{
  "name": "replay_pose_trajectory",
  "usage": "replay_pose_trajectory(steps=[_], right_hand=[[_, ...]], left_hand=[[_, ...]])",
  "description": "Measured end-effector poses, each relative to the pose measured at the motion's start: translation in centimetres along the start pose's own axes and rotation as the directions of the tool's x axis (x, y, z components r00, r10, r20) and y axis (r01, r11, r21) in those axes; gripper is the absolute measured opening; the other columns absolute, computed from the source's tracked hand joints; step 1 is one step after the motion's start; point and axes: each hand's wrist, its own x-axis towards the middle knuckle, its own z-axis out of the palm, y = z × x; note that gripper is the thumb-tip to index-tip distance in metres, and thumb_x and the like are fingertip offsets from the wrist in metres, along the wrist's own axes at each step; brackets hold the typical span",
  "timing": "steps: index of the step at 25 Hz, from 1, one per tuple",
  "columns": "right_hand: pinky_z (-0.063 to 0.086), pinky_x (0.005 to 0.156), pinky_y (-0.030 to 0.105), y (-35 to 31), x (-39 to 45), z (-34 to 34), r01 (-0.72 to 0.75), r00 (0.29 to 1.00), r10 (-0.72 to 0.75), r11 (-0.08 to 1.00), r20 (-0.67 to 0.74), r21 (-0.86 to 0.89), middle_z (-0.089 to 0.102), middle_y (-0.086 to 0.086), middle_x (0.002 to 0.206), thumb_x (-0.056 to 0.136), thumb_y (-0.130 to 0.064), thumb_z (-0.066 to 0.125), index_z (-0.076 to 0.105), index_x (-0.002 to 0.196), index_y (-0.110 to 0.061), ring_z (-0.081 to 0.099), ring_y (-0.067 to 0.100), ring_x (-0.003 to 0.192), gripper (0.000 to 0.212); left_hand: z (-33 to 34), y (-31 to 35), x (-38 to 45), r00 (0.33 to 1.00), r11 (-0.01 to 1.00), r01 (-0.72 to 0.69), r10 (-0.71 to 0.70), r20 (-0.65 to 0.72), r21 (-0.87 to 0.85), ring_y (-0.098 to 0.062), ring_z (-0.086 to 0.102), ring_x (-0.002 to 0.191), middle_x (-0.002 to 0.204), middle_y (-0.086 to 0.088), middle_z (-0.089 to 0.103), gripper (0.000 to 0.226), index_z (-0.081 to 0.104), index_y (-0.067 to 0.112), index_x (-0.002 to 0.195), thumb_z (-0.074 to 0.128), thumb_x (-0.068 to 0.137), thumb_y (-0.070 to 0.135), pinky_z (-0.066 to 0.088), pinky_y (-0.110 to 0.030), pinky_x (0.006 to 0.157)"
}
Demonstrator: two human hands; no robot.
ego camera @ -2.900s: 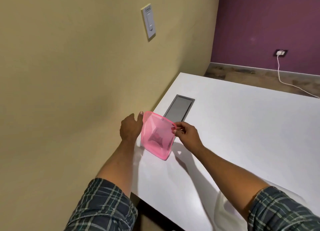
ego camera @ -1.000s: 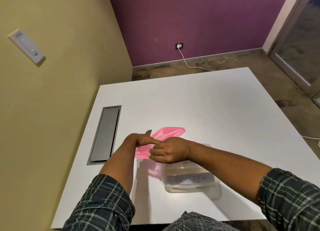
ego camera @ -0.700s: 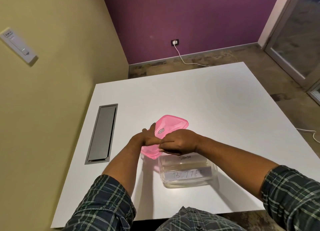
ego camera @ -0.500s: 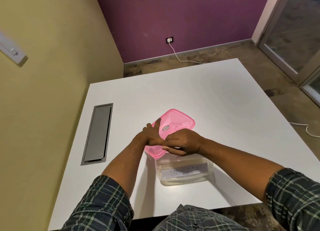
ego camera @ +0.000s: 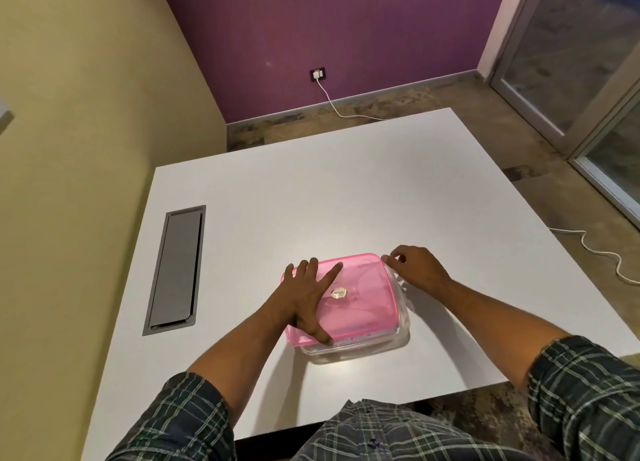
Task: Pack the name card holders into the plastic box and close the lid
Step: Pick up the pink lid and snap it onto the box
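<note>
- The lid [ego camera: 360,298] was translucent pink plastic, smooth and faintly glossy, with a small shiny oval sticker [ego camera: 339,293] near its middle.
- The box [ego camera: 403,325] under it was clear plastic, glossy, with light glinting off its near wall.
- The counter [ego camera: 346,197] had a smooth, matt white top that showed only a soft sheen near the box.
- The hatch [ego camera: 176,270] set into the counter looked like grey brushed metal, dull in finish.
- The sleeves [ego camera: 187,422] were woven plaid cloth, soft and matt.
- The floor [ego camera: 398,104] looked like mottled stone, rough in pattern.
- The walls [ego camera: 86,114] were flat matt paint.
- The cable [ego camera: 332,104] was smooth white plastic.
</note>
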Motion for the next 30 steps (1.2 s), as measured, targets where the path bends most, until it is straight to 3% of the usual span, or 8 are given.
replay_pose_trajectory(steps=[3, 6, 11, 18, 24, 30], right_hand=[[0.058, 0.082, 0.041, 0.1, -0.7, 0.9, -0.025, 0.994, 0.022, 0.999, 0.107, 0.03, 0.074, 0.005, 0.094, 0.096, -0.055, 0.054, 0.072, 0.1, -0.016, 0.071, 0.022, 0.083, 0.043], [0.058, 0.083, 0.045, 0.2, -1.2, 1.5, -0.058, 0.995, 0.052, 0.996, 0.081, 0.068, 0.072, 0.009, 0.098, 0.099, -0.051, 0.051, 0.07, 0.104, -0.013, 0.07, 0.028, 0.085, 0.043], [0.06, 0.076, 0.044, -0.1, -0.9, 1.8, -0.107, 0.993, 0.101, 0.988, 0.057, 0.113, 0.072, 0.01, 0.093, 0.099, -0.047, 0.055, 0.07, 0.101, -0.01, 0.071, 0.028, 0.07, 0.04], [0.049, 0.084, 0.033, -1.6, 0.2, 2.1, -0.136, 0.991, 0.133, 0.985, 0.029, 0.107, 0.07, 0.009, 0.113, 0.098, -0.043, 0.058, 0.07, 0.106, -0.014, 0.065, 0.028, 0.102, 0.032], [0.057, 0.082, 0.039, -1.8, 0.8, 1.4, -0.128, 0.987, 0.115, 0.984, 0.108, 0.123, 0.071, 0.009, 0.091, 0.098, -0.038, 0.059, 0.067, 0.099, -0.016, 0.072, 0.031, 0.075, 0.023], [0.063, 0.072, 0.042, -1.8, 1.3, -0.3, -0.102, 0.978, 0.066, 0.98, 0.198, 0.173, 0.073, 0.016, 0.088, 0.095, -0.025, 0.065, 0.07, 0.101, -0.012, 0.075, 0.034, 0.073, 0.015]], left_hand=[[0.4, 1.1, 0.2, 0.999, 0.999, -0.03, 0.029, 0.021, 0.026, -0.044, 0.027, 0.139, 0.153, -0.027, 0.022, 0.16, -0.015, 0.038, 0.156, 0.059, 0.026, 0.097, 0.02, -0.063, 0.114], [0.4, 1.8, 0.2, 0.999, 0.999, -0.017, 0.016, 0.03, 0.029, -0.043, 0.028, 0.138, 0.152, -0.026, 0.022, 0.16, -0.014, 0.037, 0.156, 0.061, 0.027, 0.095, 0.021, -0.062, 0.114], [0.6, 1.9, 0.2, 1.0, 1.0, -0.007, 0.007, 0.016, 0.009, -0.043, 0.029, 0.137, 0.153, -0.026, 0.022, 0.16, -0.015, 0.037, 0.156, 0.061, 0.028, 0.096, 0.022, -0.06, 0.114], [0.5, 0.9, 0.3, 1.0, 1.0, 0.015, -0.015, -0.02, -0.012, -0.04, 0.035, 0.131, 0.148, -0.023, 0.027, 0.158, -0.012, 0.037, 0.156, 0.057, 0.029, 0.099, 0.027, -0.058, 0.11], [0.9, 1.7, -0.2, 0.999, 0.998, 0.053, -0.053, -0.007, -0.036, -0.04, 0.034, 0.13, 0.145, -0.022, 0.029, 0.158, -0.011, 0.035, 0.156, 0.058, 0.029, 0.1, 0.026, -0.058, 0.109], [1.2, 1.9, -0.1, 0.999, 0.999, 0.047, -0.047, -0.004, -0.027, -0.041, 0.033, 0.131, 0.146, -0.023, 0.029, 0.156, -0.006, 0.033, 0.157, 0.056, 0.031, 0.101, 0.026, -0.059, 0.11]])
